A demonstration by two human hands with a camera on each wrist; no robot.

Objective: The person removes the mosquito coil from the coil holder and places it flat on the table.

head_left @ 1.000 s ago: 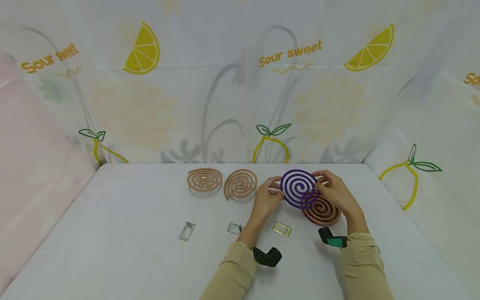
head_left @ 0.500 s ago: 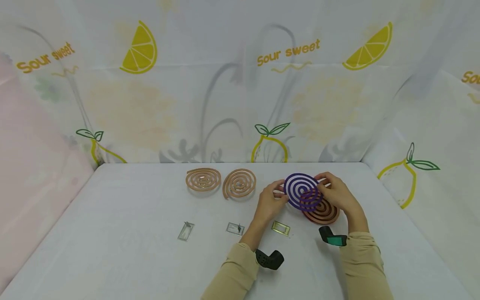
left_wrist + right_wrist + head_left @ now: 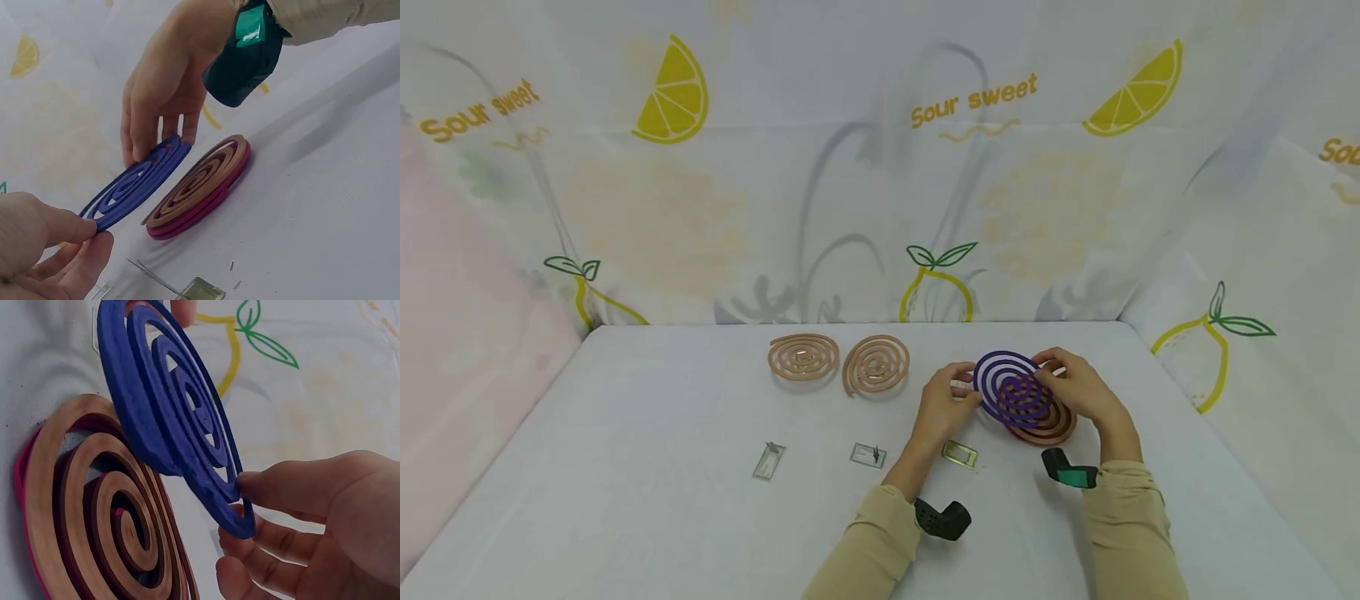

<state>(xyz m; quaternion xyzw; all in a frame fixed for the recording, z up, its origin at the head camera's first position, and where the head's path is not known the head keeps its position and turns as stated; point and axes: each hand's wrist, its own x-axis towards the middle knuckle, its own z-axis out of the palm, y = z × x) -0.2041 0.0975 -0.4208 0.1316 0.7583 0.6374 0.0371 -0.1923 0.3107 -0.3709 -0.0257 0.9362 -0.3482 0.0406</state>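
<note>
One blue spiral coil [image 3: 142,195] is held tilted above the white table [image 3: 625,458], between both hands: the left hand [image 3: 946,404] pinches one edge, the right hand [image 3: 1078,387] the opposite edge. Just below, a brown coil [image 3: 74,487] rests on a magenta coil [image 3: 190,217].

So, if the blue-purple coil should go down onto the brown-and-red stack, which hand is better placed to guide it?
Probably the right hand: it pinches the blue-purple coil at the side nearer the brown-and-red stack. The left hand pinches the other side, farther from the stack.
</note>
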